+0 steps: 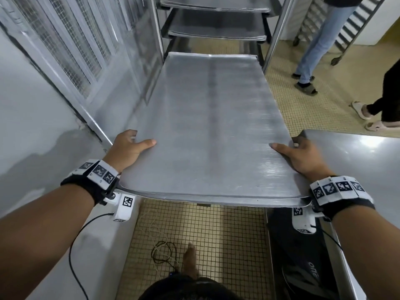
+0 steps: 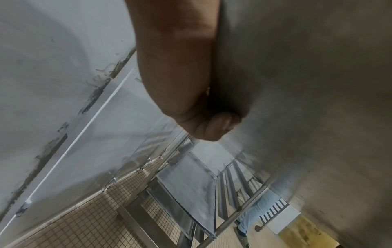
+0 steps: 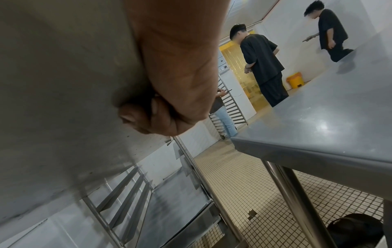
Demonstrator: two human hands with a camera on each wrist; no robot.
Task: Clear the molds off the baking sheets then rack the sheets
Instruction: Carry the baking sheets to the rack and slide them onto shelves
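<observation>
A large bare baking sheet [image 1: 207,131] hangs level in the air, held between both hands. My left hand [image 1: 129,146] grips its left edge, thumb on top, fingers curled under. On the opposite edge my right hand [image 1: 300,154] grips the same way. The sheet's far end points at the metal rack [image 1: 158,33], close to its front posts. Two more sheets [image 1: 216,29] sit on rack rails higher up. From below, the left wrist view shows the sheet's underside [image 2: 307,83] with the left hand [image 2: 212,124] curled against it; the right wrist view shows the underside [image 3: 63,83] and right hand [image 3: 152,114]. No molds are in view.
A steel table [image 1: 357,165] stands close on the right; its corner is near my right hand. A grey wall [image 1: 32,105] with a mesh window runs along the left. Two other people stand on the tiled floor [image 1: 313,109] at the right, near a second rack [image 1: 346,24].
</observation>
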